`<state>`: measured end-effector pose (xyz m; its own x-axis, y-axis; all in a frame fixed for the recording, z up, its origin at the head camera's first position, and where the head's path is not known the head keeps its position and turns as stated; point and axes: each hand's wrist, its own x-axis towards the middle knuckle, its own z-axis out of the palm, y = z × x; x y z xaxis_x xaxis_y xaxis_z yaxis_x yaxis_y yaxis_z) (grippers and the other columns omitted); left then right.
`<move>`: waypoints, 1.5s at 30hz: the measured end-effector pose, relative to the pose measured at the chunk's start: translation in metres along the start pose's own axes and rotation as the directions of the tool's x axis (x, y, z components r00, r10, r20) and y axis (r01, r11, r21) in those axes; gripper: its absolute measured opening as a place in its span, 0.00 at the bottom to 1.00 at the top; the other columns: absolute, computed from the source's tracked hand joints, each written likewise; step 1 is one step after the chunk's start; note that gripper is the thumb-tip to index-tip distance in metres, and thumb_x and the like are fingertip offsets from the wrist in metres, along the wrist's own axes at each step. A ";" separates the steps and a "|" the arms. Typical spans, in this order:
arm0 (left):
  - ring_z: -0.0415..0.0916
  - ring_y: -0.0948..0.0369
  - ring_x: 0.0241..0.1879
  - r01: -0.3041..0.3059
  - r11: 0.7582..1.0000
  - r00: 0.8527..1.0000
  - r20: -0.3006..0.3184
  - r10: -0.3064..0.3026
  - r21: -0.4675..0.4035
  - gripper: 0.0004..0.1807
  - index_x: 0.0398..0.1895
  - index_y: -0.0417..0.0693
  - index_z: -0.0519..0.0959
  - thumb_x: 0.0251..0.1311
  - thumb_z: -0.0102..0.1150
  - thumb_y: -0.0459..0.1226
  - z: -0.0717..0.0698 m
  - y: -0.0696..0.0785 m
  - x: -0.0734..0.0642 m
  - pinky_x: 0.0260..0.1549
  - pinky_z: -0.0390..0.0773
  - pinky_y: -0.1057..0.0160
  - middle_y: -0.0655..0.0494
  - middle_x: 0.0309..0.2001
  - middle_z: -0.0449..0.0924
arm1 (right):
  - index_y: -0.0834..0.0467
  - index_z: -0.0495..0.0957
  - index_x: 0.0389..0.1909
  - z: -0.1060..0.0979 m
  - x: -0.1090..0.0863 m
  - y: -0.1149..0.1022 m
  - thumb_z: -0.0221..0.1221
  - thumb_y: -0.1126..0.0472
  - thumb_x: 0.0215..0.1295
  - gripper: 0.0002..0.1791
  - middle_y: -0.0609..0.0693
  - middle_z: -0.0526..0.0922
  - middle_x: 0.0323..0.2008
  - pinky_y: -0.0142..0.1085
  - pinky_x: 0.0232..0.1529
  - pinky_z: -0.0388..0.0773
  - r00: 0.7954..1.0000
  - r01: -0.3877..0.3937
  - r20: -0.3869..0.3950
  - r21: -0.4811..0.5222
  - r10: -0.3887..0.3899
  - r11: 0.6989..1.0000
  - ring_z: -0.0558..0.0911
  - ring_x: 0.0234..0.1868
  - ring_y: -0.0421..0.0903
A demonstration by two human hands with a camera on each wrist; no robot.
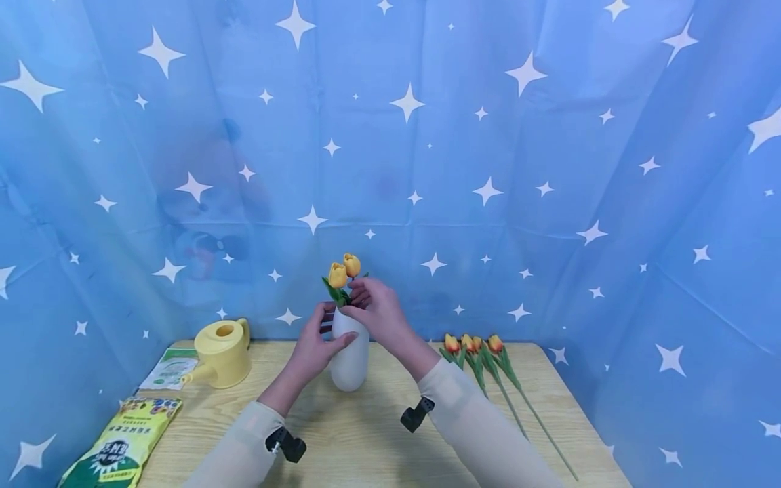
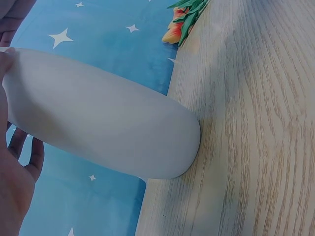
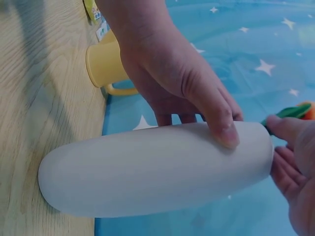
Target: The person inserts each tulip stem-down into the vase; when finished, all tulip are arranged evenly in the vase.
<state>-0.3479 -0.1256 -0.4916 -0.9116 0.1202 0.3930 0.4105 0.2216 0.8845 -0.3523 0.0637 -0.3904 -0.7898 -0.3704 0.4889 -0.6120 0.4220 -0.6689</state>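
A tall white vase (image 1: 349, 369) stands upright on the wooden table. My left hand (image 1: 317, 346) grips its upper part, with the thumb across the front, as the right wrist view also shows. Two yellow tulips (image 1: 338, 275) with green leaves rise from the vase's mouth. At the rim, my right hand (image 1: 387, 317) holds the tulip stems and leaves between thumb and fingers. The right wrist view shows that thumb against a green leaf (image 3: 290, 113) right by the mouth. Inside the vase, the lower stems are hidden.
Several orange-red tulips (image 1: 495, 343) lie on the table (image 1: 342, 440) at the right. A yellow watering can (image 1: 227, 359) stands at the left, beside a white-and-green packet (image 1: 171, 369) and a yellow-green bag (image 1: 125, 440). Behind hangs a blue curtain (image 1: 366, 183) with white stars.
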 end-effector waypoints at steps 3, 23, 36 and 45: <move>0.76 0.43 0.69 0.004 1.000 1.000 -0.003 -0.004 0.004 0.38 0.74 0.53 0.70 0.69 0.78 0.53 0.000 0.001 0.000 0.68 0.76 0.33 0.49 0.70 0.77 | 0.60 0.82 0.62 -0.002 -0.003 0.002 0.77 0.63 0.70 0.23 0.50 0.85 0.49 0.47 0.52 0.88 1.000 0.017 -0.003 0.004 -0.017 1.000 0.86 0.48 0.45; 0.75 0.39 0.70 0.042 0.999 0.999 0.001 -0.042 0.015 0.40 0.76 0.54 0.68 0.68 0.77 0.55 0.000 0.003 -0.003 0.64 0.79 0.31 0.45 0.71 0.76 | 0.59 0.83 0.59 -0.022 -0.030 0.017 0.78 0.65 0.67 0.22 0.52 0.84 0.48 0.54 0.53 0.87 0.997 0.020 -0.080 0.031 -0.018 0.999 0.85 0.49 0.55; 0.76 0.41 0.70 0.064 0.998 0.998 -0.012 -0.063 0.024 0.40 0.74 0.53 0.70 0.67 0.79 0.54 0.003 0.003 -0.003 0.66 0.79 0.32 0.46 0.71 0.76 | 0.54 0.85 0.54 -0.046 -0.094 0.045 0.78 0.63 0.67 0.17 0.48 0.86 0.44 0.40 0.48 0.87 0.969 -0.156 -0.186 0.056 0.164 0.986 0.85 0.45 0.49; 0.75 0.41 0.70 0.065 0.998 0.998 -0.013 -0.065 0.023 0.40 0.74 0.54 0.70 0.66 0.79 0.54 0.002 0.002 -0.003 0.66 0.78 0.33 0.46 0.71 0.76 | 0.59 0.84 0.55 -0.074 -0.142 0.084 0.76 0.64 0.70 0.17 0.56 0.86 0.47 0.34 0.47 0.84 0.910 -0.326 -0.228 0.126 0.347 0.937 0.84 0.47 0.48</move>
<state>-0.3447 -0.1238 -0.4912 -0.9365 0.0933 0.3380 0.3506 0.2515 0.9021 -0.2953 0.2131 -0.4746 -0.9404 -0.0021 0.3401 -0.3107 0.4116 -0.8568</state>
